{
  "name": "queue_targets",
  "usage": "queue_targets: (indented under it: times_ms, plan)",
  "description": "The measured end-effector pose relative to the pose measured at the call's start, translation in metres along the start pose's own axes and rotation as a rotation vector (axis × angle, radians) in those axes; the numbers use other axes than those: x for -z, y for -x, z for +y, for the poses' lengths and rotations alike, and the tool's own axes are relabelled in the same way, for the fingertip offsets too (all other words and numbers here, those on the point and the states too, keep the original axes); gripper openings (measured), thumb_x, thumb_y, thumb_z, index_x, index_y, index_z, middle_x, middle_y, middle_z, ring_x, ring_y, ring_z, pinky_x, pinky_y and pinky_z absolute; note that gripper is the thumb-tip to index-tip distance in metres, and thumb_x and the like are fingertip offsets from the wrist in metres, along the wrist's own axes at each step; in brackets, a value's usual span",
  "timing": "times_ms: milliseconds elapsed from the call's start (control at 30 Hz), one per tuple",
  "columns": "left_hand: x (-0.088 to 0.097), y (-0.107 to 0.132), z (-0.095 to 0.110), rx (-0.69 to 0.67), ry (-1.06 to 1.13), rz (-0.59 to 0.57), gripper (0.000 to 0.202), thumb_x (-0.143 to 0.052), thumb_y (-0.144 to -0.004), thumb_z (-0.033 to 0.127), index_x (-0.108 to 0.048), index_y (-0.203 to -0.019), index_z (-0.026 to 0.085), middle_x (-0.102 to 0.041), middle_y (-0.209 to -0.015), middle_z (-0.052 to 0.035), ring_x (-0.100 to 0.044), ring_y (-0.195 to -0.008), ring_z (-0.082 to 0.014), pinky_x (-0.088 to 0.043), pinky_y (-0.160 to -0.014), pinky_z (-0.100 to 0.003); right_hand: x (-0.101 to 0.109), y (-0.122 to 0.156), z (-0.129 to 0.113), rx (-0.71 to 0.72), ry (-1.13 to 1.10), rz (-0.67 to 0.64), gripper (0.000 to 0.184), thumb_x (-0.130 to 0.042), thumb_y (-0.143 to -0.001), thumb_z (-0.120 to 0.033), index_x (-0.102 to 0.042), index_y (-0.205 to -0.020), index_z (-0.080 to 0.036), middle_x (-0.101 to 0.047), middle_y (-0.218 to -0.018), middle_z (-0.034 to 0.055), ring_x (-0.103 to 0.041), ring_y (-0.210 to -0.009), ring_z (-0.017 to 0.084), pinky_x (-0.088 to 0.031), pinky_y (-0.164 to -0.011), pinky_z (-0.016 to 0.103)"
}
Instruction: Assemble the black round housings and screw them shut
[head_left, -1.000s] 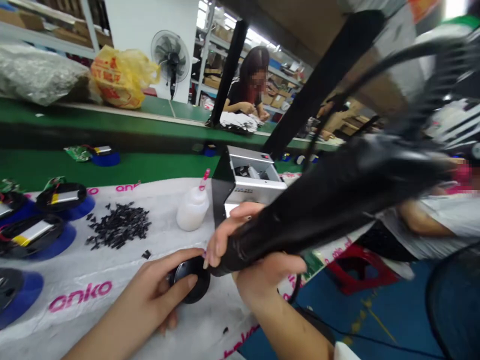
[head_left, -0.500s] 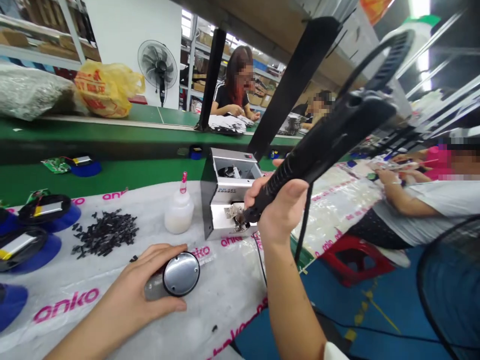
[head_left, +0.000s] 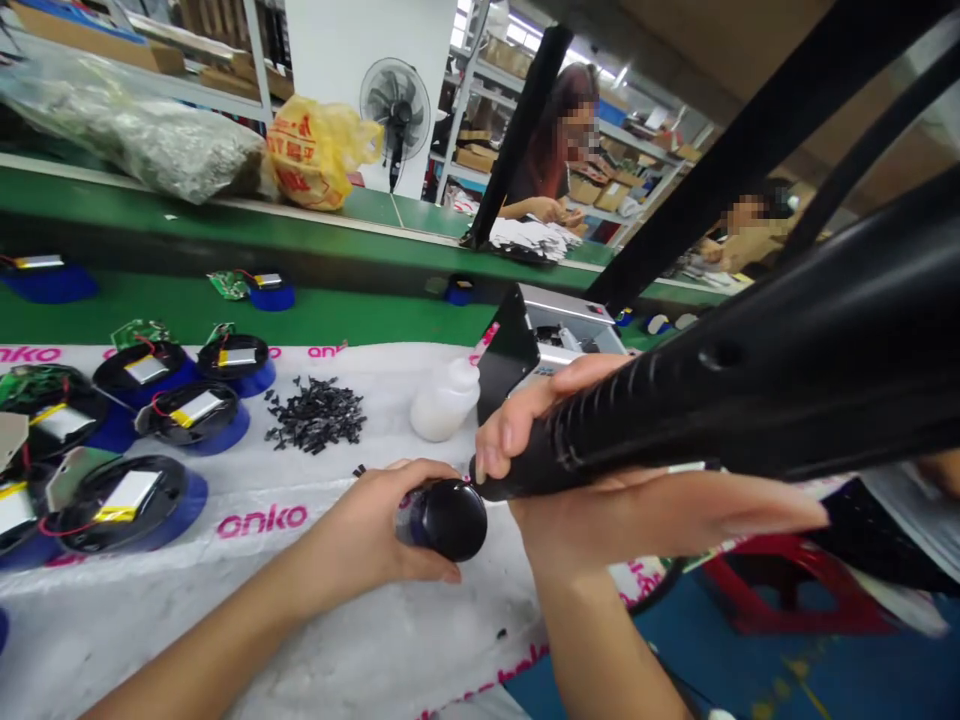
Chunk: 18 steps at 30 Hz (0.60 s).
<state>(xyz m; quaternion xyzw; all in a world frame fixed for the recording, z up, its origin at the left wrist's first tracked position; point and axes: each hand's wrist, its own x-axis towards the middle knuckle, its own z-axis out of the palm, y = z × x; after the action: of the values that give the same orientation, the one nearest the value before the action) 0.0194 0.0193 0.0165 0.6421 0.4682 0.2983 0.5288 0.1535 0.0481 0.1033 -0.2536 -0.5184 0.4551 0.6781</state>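
Observation:
My left hand (head_left: 352, 545) is closed around a short clear-sided cylinder with a round dark end face (head_left: 455, 520), which points up toward me. In my right hand (head_left: 555, 530) is a black electric screwdriver (head_left: 675, 400), held at a slant with the fingers curled over its ribbed front and the thumb stretched along below. The tool's front end is at the upper right edge of the cylinder; its bit is hidden, so I cannot tell if they touch. Behind the right hand stands a grey metal screw feeder (head_left: 510, 365), partly covered.
A white squeeze bottle (head_left: 444, 405) with a pink tip stands beside the feeder. Left of it lies a pile of small black pieces (head_left: 319, 415). Several blue round housings (head_left: 187, 495) with batteries are at the left. Black posts (head_left: 517, 140) rise behind; co-workers sit beyond.
The screwdriver has come from the feeder's front to the cylinder and is tilted flatter. The cylinder's end looked silver before and is dark now. My view has turned left.

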Motion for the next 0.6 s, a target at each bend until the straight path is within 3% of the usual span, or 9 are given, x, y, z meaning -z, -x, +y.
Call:
queue_targets:
  times_ms: [167,367,600]
  plan:
    - [-0.001,-0.001,-0.005,-0.067,0.046,0.016,0.059,-0.09,-0.062,0.029,-0.067,-0.116,0.025,-0.072,-0.108,-0.0003,-0.065,-0.097,-0.0245,-0.048,-0.09,-0.034,0.007,0.003,0.02,-0.047,0.004,-0.065,0.062,-0.073,-0.063,-0.084,-0.059,-0.081,-0.026,-0.057,-0.05,-0.002,-0.047,-0.036,0.02,-0.041,-0.034,0.031]
    - [-0.005,0.0,-0.004,-0.045,0.144,0.026,0.054,-0.087,-0.065,0.025,-0.068,-0.115,0.023,-0.072,-0.106,-0.0006,-0.065,-0.095,-0.024,-0.05,-0.087,-0.034,0.012,0.012,0.038,0.118,0.021,-0.115,0.049,-0.06,-0.082,-0.075,-0.063,-0.088,-0.026,-0.055,-0.053,-0.0009,-0.048,-0.037,0.02,-0.039,-0.033,0.032]
    - [-0.008,0.0,-0.005,0.008,0.134,0.046,0.051,-0.087,-0.064,0.024,-0.069,-0.112,0.023,-0.074,-0.105,-0.0007,-0.066,-0.095,-0.0249,-0.05,-0.087,-0.033,0.02,0.019,0.045,0.027,-0.01,-0.14,0.055,-0.054,-0.082,-0.082,-0.056,-0.095,-0.028,-0.057,-0.061,-0.0023,-0.049,-0.042,0.018,-0.042,-0.039,0.03]
